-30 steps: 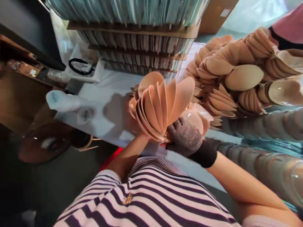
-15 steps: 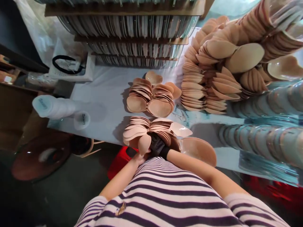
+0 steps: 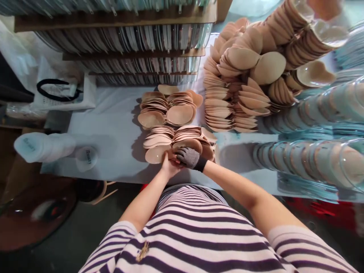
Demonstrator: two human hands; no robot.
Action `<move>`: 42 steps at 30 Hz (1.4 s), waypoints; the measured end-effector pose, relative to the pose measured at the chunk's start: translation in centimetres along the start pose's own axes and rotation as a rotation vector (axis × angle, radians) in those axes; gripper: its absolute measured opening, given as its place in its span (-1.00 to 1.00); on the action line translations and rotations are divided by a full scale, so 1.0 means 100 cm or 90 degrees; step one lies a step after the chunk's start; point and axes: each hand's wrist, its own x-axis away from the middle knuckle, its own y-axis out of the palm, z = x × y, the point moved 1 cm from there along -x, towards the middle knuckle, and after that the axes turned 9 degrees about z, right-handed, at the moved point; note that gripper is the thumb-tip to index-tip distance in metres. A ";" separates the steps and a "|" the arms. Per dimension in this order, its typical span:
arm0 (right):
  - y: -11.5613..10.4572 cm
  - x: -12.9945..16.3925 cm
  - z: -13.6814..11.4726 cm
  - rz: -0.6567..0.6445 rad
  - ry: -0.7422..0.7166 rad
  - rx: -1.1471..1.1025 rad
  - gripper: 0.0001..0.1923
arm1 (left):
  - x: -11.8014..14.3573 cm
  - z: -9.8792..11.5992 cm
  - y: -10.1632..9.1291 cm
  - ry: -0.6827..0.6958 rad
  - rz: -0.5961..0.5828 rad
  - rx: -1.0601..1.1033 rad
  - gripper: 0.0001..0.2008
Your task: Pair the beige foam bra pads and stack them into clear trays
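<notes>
A row of nested beige stick-on bras (image 3: 157,140) stands at the table's front, each with two cups joined in the middle. My bare left hand (image 3: 170,167) pinches the inner edge of the frontmost bra (image 3: 156,154), near its centre join. My right hand (image 3: 188,157), in a dark knitted glove, is closed beside it over the right-hand cup. The fingertips of both hands meet there, and the join itself is hidden. Behind this row sits a second stack of bras (image 3: 180,113), with a shiny inner cup facing me.
A large heap of beige bras (image 3: 244,57) fills the back right. Clear round packs (image 3: 301,161) line up at right. Racks of upright clear packs (image 3: 133,40) stand at back. At left are a white basket (image 3: 88,91) and printed translucent film cups (image 3: 42,146).
Both hands have moved forward from against my body to the front of the near row. The front bra now sits against the row. The view has shifted right.
</notes>
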 end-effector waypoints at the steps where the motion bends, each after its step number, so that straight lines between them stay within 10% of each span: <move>1: -0.003 0.013 0.005 0.019 0.011 0.023 -0.79 | 0.002 -0.002 -0.003 -0.011 0.016 -0.041 -0.25; 6: -0.038 0.103 0.051 0.229 0.358 0.142 -0.68 | 0.013 -0.010 -0.015 -0.072 0.037 -0.309 -0.37; 10: -0.045 0.123 0.086 0.126 0.484 0.054 -0.23 | 0.022 -0.013 -0.005 0.009 0.038 -0.636 -0.56; 16: -0.052 0.084 0.108 -0.067 0.509 -0.054 -0.33 | 0.048 -0.004 0.057 0.618 -0.018 -0.692 -0.90; 19: -0.063 0.084 0.109 -0.138 0.525 0.003 -0.33 | 0.046 0.006 0.085 0.795 -0.024 -0.780 -0.62; 25: -0.067 0.118 0.109 -0.175 0.550 -0.038 -0.20 | 0.004 0.017 0.083 0.762 0.076 -0.919 -0.33; 33: -0.075 0.121 0.103 -0.328 0.553 -0.265 -0.84 | -0.006 0.018 0.076 0.776 0.068 -0.896 -0.38; 38: -0.168 0.137 0.087 -0.132 0.556 -0.409 -0.59 | 0.001 0.014 0.073 0.801 0.056 -0.931 -0.40; 42: -0.226 0.136 0.054 0.343 0.529 -0.430 -0.59 | 0.019 0.002 0.080 0.788 -0.018 -0.812 -0.53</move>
